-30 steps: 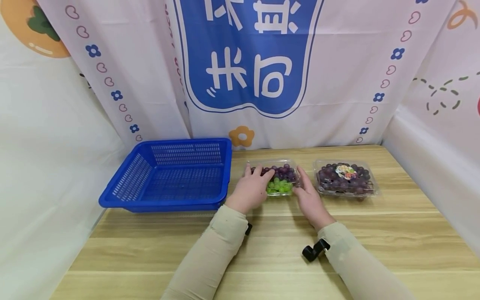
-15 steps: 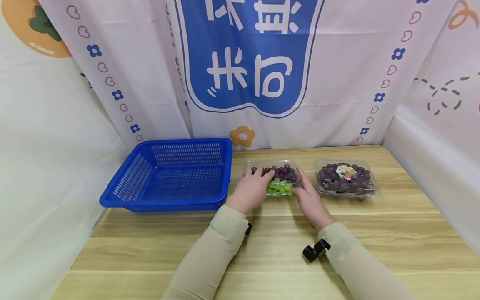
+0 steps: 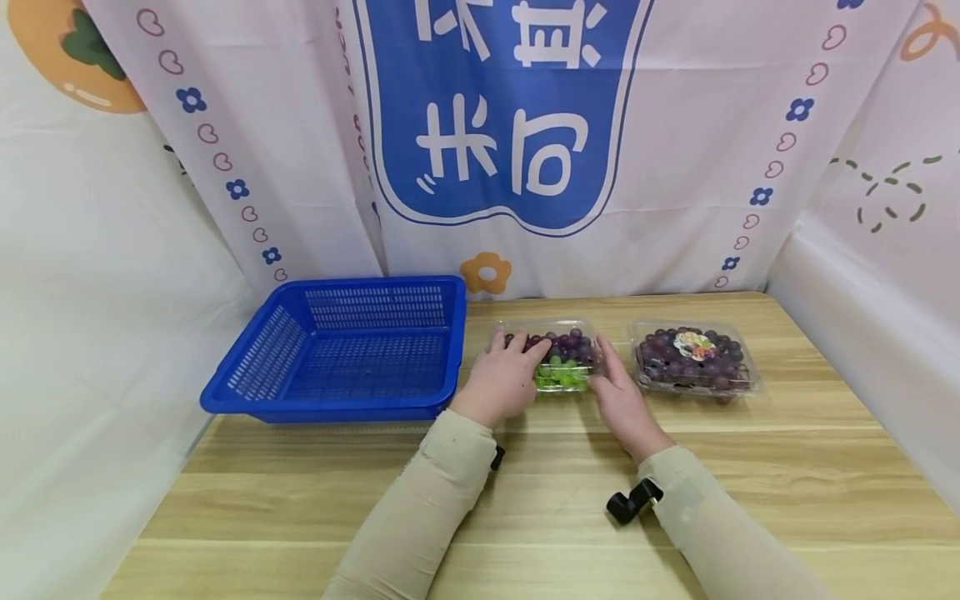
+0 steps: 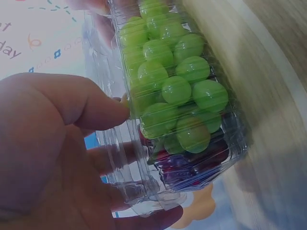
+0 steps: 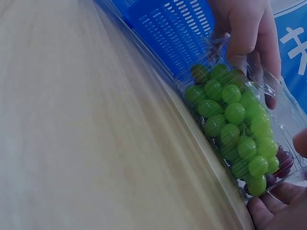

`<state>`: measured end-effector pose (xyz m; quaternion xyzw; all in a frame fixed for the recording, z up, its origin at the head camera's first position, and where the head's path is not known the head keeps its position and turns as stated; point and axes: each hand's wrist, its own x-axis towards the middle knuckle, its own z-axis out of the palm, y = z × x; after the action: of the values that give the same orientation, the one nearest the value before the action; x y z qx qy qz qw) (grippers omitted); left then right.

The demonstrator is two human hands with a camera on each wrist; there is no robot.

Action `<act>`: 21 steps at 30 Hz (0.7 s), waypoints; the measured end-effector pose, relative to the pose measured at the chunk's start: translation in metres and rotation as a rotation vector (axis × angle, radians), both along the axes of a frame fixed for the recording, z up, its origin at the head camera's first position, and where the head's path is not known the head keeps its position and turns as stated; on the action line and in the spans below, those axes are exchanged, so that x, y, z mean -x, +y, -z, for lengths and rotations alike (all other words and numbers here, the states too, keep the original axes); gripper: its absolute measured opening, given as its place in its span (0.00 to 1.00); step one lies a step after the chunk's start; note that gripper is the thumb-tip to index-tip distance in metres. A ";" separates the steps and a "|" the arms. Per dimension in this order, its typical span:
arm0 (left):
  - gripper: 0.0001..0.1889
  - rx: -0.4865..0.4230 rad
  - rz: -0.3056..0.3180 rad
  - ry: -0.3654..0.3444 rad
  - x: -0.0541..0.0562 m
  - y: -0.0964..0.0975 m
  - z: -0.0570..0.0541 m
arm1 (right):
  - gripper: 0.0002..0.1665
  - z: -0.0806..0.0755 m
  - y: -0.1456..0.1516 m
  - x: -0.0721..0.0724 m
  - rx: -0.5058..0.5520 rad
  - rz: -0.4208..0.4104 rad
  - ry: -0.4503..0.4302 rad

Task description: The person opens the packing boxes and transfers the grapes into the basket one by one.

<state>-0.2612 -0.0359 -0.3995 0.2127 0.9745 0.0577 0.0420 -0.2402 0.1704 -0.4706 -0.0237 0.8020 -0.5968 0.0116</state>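
A clear plastic clamshell box (image 3: 551, 323) of grapes sits on the table before me. Green grapes (image 4: 176, 90) fill its near side, with dark purple grapes (image 3: 574, 340) behind them. My left hand (image 3: 501, 379) grips its left end, fingers spread over the lid and thumb at the front rim. At the right end, my right hand (image 3: 624, 410) holds the box, thumb toward the front and fingers along the side. The right wrist view shows some right fingers (image 5: 283, 203) at the box's lower corner.
Left of the box stands a blue plastic basket (image 3: 333, 414) with slotted walls. To the right is a second clear box of dark grapes (image 3: 692, 358), with a fruit sticker (image 3: 693, 345) on its lid. A printed cloth (image 3: 675, 208) hangs behind the wooden table (image 3: 547, 517).
Both hands keep their places on the box, which stays where it was. The whole head view has shifted very slightly.
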 end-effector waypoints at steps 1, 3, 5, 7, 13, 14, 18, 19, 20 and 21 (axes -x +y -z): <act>0.34 -0.003 0.000 0.003 0.000 0.000 0.000 | 0.43 0.000 0.000 0.000 0.001 0.001 -0.001; 0.34 -0.016 -0.001 0.016 0.000 -0.001 -0.001 | 0.44 0.001 0.000 0.000 0.004 0.003 -0.004; 0.33 -0.031 -0.001 0.042 0.001 -0.001 -0.002 | 0.44 0.001 0.001 0.000 0.011 0.005 -0.012; 0.31 -0.058 -0.005 0.075 0.001 -0.002 -0.003 | 0.45 0.001 0.000 0.001 0.024 0.004 -0.016; 0.26 -0.207 -0.035 0.178 0.000 -0.004 -0.006 | 0.43 0.000 -0.002 0.000 0.022 0.007 0.000; 0.26 -0.236 -0.042 0.190 0.000 -0.004 -0.007 | 0.43 0.000 -0.002 0.000 0.019 0.006 0.005; 0.26 -0.308 -0.069 0.238 0.002 -0.005 -0.010 | 0.42 0.000 -0.002 0.000 0.017 0.006 0.010; 0.26 -0.319 -0.076 0.249 0.002 -0.005 -0.011 | 0.42 0.000 -0.002 0.000 0.016 0.006 0.010; 0.26 -0.328 -0.083 0.260 0.002 -0.005 -0.012 | 0.42 0.000 -0.002 0.000 0.014 0.007 0.010; 0.26 -0.334 -0.088 0.271 0.002 -0.005 -0.013 | 0.42 0.000 -0.002 0.001 0.012 0.009 0.009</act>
<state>-0.2635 -0.0410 -0.3868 0.1797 0.9565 0.1908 -0.1279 -0.2408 0.1686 -0.4710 -0.0227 0.7985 -0.6016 0.0053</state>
